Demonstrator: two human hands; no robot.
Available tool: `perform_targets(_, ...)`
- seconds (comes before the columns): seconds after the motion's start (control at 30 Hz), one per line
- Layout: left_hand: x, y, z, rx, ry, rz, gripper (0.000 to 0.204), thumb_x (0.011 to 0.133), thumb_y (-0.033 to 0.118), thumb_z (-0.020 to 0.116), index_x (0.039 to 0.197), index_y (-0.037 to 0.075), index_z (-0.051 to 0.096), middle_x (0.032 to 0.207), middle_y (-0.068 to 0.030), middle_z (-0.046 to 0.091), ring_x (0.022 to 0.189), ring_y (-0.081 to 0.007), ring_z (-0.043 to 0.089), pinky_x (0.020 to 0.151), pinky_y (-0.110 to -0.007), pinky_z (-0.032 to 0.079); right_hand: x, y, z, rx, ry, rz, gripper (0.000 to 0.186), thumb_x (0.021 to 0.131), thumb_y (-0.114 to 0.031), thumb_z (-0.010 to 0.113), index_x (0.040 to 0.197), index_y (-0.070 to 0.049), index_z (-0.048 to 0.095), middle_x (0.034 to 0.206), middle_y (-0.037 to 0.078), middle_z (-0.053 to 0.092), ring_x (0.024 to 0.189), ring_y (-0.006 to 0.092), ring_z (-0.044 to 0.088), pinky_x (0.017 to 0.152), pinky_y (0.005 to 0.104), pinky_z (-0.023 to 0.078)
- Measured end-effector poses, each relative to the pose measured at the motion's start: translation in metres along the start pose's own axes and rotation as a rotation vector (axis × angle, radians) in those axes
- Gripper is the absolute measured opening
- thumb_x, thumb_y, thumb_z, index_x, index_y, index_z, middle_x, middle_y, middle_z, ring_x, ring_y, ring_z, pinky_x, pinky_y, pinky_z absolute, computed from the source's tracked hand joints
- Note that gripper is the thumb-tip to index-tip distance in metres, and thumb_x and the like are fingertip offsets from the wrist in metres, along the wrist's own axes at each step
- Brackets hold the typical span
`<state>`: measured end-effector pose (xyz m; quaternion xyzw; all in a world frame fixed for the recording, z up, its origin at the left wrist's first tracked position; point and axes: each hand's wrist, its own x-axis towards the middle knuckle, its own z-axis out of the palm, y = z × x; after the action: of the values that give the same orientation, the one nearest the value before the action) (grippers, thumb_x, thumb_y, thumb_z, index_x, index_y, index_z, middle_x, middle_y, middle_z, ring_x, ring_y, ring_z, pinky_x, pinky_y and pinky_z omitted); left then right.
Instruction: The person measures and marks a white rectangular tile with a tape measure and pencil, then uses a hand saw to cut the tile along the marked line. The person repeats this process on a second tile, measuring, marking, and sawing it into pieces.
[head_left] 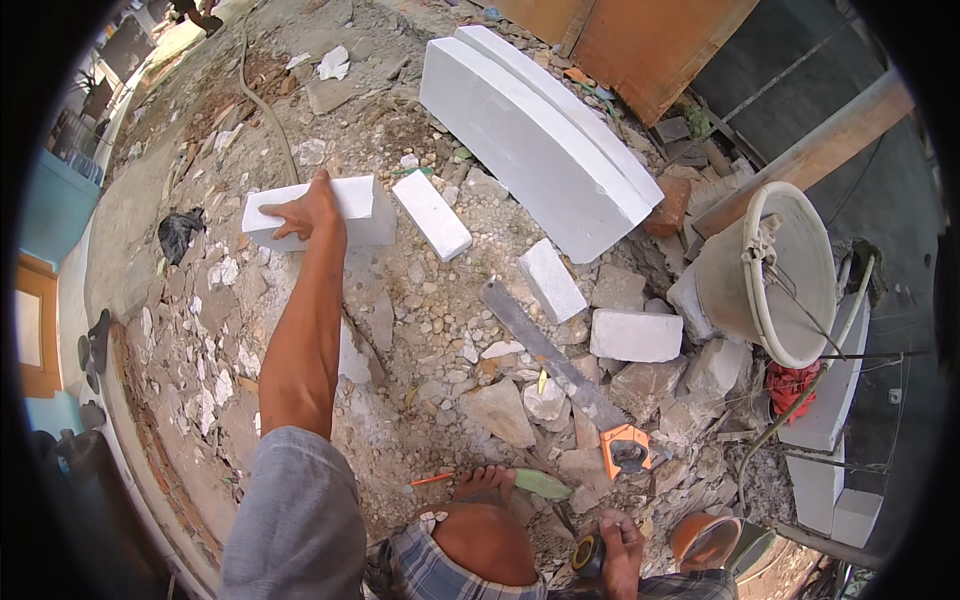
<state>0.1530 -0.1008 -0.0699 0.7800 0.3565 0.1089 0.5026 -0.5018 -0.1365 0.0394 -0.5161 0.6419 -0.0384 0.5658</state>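
Note:
My left hand [312,208] reaches forward and grips a white lightweight concrete block [368,205] across its top, fingers over the far edge and thumb spread along the near side. The block lies on the rubble. Low in the view, beside my bent knee, my right hand [623,550] is closed round a black and yellow tape measure [588,556]; its tape is not seen drawn out. Between the hands lies a handsaw [550,352] with an orange handle. Smaller white block pieces [433,215] rest to the right of the gripped block, another [552,281] farther right.
Two long white blocks [530,140] stand at the far right. A grey bucket [715,285] tilts on stones, with a red cloth [790,385] below it. An orange pencil-like stick [433,480] lies near my foot. A hose [262,100] crosses the rubble at the far left.

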Motion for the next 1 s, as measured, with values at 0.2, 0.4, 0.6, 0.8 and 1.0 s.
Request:
perform_targets(0.2, 0.005, -0.040, -0.060, -0.286, -0.055, 0.099, 0.135, 0.070, 0.028, 0.092, 0.168, 0.005, 0.002, 0.162, -0.0413, 0.016, 0.141, -0.0486, 0.046, 0.113, -0.051, 0.049, -0.002, 0.030, -0.016, 0.066, 0.017, -0.021, 0.024, 0.101, -0.018, 0.063, 0.116, 0.000, 0.070, 0.102, 0.002, 0.069, 0.095, 0.0167, 0.061, 0.084, 0.0328, 0.051)
perform_targets(0.4, 0.023, -0.005, -0.051, -0.670, -0.171, 0.130, 0.125, 0.074, 0.009, 0.088, 0.167, -0.001, 0.004, 0.150, -0.0262, 0.047, 0.123, -0.0344, 0.063, 0.099, -0.044, 0.059, -0.001, 0.033, -0.027, 0.012, -0.044, 0.019, 0.029, 0.102, -0.019, 0.062, 0.122, 0.001, 0.069, 0.112, 0.006, 0.069, 0.103, 0.0174, 0.062, 0.092, 0.0331, 0.052)
perform_targets(0.6, 0.053, 0.047, 0.054, -0.614, -0.020, 0.176, 0.137, 0.064, 0.029, 0.095, 0.166, 0.000, 0.008, 0.148, -0.0346, 0.041, 0.125, -0.0434, 0.060, 0.104, -0.049, 0.056, 0.000, 0.016, -0.017, -0.191, -0.118, 0.188, 0.039, 0.104, -0.030, 0.062, 0.130, -0.003, 0.070, 0.122, 0.014, 0.071, 0.113, 0.0188, 0.062, 0.101, 0.0384, 0.050)
perform_targets(0.8, 0.154, -0.003, 0.185, -0.301, -0.336, 0.147, 0.107, 0.082, 0.046, 0.079, 0.159, -0.008, 0.028, 0.157, -0.0307, 0.043, 0.134, -0.0408, 0.057, 0.117, -0.044, 0.043, 0.006, 0.013, -0.008, -0.025, 0.010, 0.139, 0.030, 0.105, -0.024, 0.067, 0.118, 0.003, 0.070, 0.094, 0.007, 0.076, 0.085, 0.0122, 0.068, 0.080, 0.0286, 0.054)
perform_targets(1.0, 0.077, -0.025, 0.192, -0.079, -0.528, 0.799, 0.088, 0.091, 0.051, 0.074, 0.151, -0.008, 0.050, 0.150, -0.0288, 0.056, 0.141, -0.0389, 0.053, 0.120, -0.042, 0.037, 0.023, 0.016, 0.006, 0.083, -0.064, 0.181, 0.033, 0.103, -0.023, 0.069, 0.120, 0.005, 0.070, 0.093, 0.009, 0.075, 0.090, 0.0142, 0.069, 0.084, 0.0281, 0.053)
